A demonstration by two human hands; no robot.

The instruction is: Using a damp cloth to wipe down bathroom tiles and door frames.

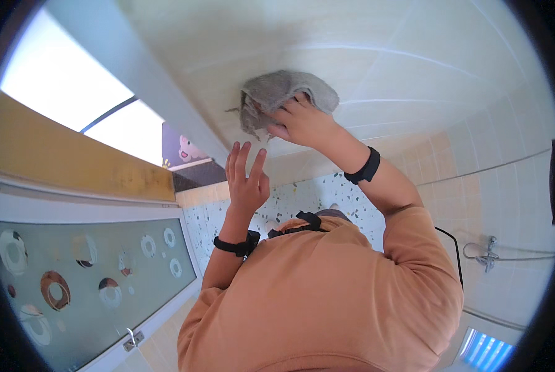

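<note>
A grey cloth [277, 90] lies bunched and spread against the pale tiled wall [376, 68]. My right hand [305, 124] presses on it, with the fingers bent into its folds and partly hidden there. Lower and to the left, my left hand [247, 180] is raised with its fingers stretched apart. Nothing is in the left hand, and it stays apart from the cloth. Each wrist wears a black band.
A frosted glass door [91, 266] with ring patterns stands open at the left, beside a bright doorway [72, 80]. A metal shower tap [488, 254] with a hose is on the right wall. Below is a speckled floor [212, 211].
</note>
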